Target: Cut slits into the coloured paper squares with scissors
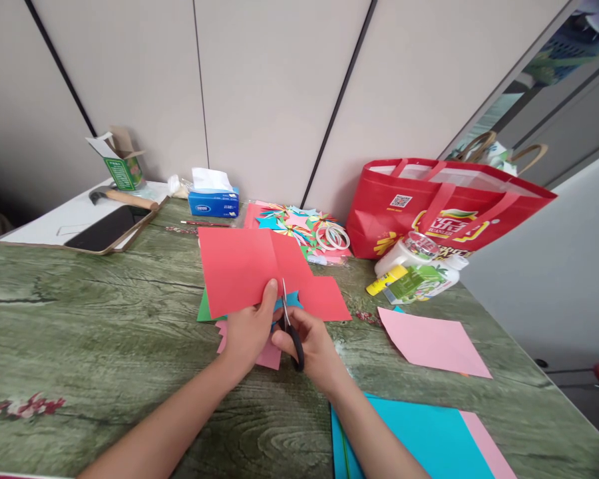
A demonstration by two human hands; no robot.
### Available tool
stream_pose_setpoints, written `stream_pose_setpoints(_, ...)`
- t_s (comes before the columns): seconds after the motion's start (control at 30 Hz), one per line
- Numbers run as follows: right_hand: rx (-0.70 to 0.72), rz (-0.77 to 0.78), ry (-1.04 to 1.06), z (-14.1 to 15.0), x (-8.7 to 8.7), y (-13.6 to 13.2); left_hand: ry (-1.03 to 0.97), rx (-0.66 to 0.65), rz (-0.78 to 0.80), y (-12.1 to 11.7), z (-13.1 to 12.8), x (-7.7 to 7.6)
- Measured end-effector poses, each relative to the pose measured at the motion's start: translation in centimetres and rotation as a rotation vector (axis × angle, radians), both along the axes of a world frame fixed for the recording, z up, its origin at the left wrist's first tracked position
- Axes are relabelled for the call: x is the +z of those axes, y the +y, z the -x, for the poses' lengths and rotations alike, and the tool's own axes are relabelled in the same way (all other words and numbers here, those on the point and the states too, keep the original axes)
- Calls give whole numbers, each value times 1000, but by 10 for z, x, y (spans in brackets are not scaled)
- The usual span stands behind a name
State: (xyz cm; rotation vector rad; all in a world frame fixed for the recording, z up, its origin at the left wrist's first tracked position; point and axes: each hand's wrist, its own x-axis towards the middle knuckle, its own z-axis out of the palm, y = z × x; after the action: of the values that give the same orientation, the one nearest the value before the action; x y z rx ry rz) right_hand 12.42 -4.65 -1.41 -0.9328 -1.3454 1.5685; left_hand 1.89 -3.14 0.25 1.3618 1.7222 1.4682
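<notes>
The left hand (pixel 248 331) pinches the red paper (pixel 239 269). The right hand (pixel 313 342) grips the scissors (pixel 297 349) just beside it, above the table (pixel 120 339).

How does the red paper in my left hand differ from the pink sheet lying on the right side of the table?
The red paper is gripped in your left hand, with the scissors at it; the pink sheet lies on the table, untouched.
The red paper shows a crease; the pink sheet shows none.
The red paper is a strong red, the pink sheet much paler.
Both look plain, with no visible print.
</notes>
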Motion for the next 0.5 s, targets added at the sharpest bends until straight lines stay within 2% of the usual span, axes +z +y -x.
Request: stream_pose_setpoints(0.5, -23, 31, -6, 0, -5, 1, 40, 5, 0, 1, 2, -3)
